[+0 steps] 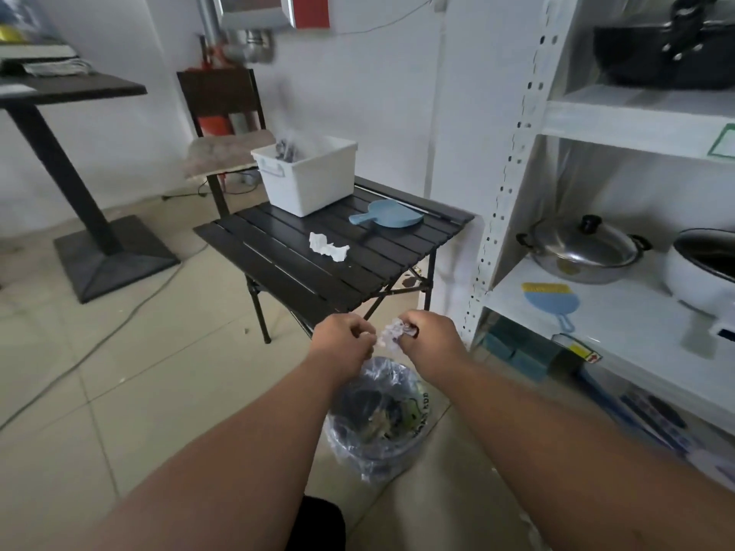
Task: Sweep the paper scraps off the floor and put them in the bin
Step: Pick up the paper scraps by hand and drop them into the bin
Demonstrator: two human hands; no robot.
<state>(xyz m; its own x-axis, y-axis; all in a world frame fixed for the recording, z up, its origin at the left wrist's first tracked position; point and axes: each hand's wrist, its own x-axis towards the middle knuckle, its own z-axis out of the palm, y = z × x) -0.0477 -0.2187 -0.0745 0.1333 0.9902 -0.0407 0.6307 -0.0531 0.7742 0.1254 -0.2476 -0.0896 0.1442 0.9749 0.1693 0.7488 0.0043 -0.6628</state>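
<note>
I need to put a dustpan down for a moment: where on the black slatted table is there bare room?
The near-left slats of the black slatted folding table are bare, bordered by the crumpled white paper. The far side is crowded: white plastic tub and flat blue paddle-shaped board.

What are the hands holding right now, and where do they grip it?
Both hands, left hand and right hand, pinch a crumpled paper scrap by its opposite edges above the bin.
</note>
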